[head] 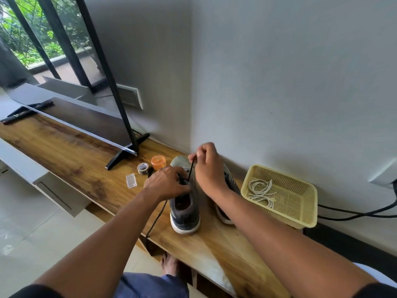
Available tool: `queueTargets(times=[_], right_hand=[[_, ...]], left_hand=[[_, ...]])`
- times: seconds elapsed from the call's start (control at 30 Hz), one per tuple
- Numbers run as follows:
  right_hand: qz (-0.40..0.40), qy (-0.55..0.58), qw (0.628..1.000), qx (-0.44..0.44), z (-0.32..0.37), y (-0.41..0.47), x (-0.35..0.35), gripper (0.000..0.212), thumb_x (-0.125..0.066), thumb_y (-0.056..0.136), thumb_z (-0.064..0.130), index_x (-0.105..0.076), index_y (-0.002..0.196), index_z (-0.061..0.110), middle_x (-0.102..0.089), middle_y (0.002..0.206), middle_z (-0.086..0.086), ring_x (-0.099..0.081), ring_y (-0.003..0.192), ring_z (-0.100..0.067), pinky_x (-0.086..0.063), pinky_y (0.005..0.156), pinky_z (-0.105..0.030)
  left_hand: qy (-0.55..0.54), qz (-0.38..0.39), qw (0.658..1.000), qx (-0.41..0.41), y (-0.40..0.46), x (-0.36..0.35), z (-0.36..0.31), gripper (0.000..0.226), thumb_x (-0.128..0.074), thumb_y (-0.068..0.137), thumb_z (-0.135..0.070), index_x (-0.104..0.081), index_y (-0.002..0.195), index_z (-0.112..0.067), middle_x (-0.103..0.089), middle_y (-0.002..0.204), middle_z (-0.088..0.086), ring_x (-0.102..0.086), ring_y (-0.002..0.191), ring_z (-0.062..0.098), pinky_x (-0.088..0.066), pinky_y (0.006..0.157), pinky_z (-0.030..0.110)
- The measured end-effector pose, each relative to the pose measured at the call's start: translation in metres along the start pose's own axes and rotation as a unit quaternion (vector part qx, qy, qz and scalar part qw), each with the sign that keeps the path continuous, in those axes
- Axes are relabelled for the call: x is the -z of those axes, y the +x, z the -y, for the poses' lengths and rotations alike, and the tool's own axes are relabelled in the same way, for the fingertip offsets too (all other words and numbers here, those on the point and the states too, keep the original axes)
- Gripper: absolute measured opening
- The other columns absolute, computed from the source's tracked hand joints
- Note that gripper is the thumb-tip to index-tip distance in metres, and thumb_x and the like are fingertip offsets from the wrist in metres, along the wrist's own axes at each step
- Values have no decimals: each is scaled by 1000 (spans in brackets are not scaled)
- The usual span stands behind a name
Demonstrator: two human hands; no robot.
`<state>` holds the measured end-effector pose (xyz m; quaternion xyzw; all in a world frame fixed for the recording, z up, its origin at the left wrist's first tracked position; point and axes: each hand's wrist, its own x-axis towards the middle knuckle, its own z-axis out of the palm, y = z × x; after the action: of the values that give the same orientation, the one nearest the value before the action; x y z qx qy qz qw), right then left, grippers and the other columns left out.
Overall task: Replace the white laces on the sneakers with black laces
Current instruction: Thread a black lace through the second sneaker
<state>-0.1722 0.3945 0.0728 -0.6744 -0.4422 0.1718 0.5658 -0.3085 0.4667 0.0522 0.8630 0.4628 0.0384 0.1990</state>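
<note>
Two grey sneakers stand on the wooden bench, heels toward me. Over the left sneaker [185,214] my left hand [169,183] grips the tongue and eyelet area. My right hand [208,166] pinches one end of a black lace [190,170] and holds it taut, up and away from the eyelets. The lace's other end [156,218] trails off the bench's front edge. The right sneaker [231,186] is mostly hidden behind my right forearm. White laces [261,191] lie coiled in the yellow basket [300,214].
On the wooden bench [75,160] stand a TV on black feet [126,154], an orange-lidded jar [158,162], a tape roll [142,168] and a small clear plastic box [131,180]. Black cables [354,212] run along the wall at right. My foot [169,265] shows below the bench.
</note>
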Motion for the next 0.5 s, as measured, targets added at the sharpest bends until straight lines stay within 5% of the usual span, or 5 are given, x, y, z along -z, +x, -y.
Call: queueTargets(times=[0.1, 0.2, 0.33, 0.4, 0.5], right_hand=[[-20, 200, 979, -37, 33, 21, 18, 16, -33, 109, 8, -45, 99, 12, -70, 77, -12, -67, 63, -20, -56, 62, -26], [9, 288, 955, -77, 49, 40, 40, 19, -34, 101, 2, -46, 95, 15, -52, 66, -4, -41, 49, -12, -33, 44, -26], [170, -122, 978, -2, 35, 41, 50, 11, -57, 100, 33, -61, 97, 23, -66, 87, 7, -62, 75, -11, -50, 68, -32], [269, -319, 908, 43, 22, 33, 48, 23, -63, 95, 51, -67, 100, 28, -70, 95, 9, -66, 88, -14, -54, 79, -33], [323, -493, 799, 118, 8, 17, 40, 24, -70, 91, 47, -72, 92, 23, -70, 87, 2, -66, 85, -20, -49, 65, -31]], left_hand=[[-13, 7, 1000, 0, 0, -2, 5, 38, -76, 81, -54, -65, 116, -45, -63, 121, -7, -62, 103, 15, -54, 71, 31], [-20, 10, 1000, 2, -2, -5, 9, 40, -76, 81, -54, -65, 119, -46, -58, 127, -4, -59, 112, 19, -56, 82, 37], [-10, 10, 1000, -4, -4, -7, 11, 43, -74, 83, -61, -64, 122, -46, -54, 133, -2, -54, 121, 22, -54, 92, 42], [-15, 17, 1000, -4, -5, -8, 11, 52, -72, 81, -71, -63, 124, -44, -52, 134, -2, -54, 123, 23, -54, 96, 44], [-16, 23, 1000, -4, -6, -11, 11, 60, -72, 78, -76, -60, 126, -43, -52, 137, -2, -54, 122, 21, -54, 93, 40]])
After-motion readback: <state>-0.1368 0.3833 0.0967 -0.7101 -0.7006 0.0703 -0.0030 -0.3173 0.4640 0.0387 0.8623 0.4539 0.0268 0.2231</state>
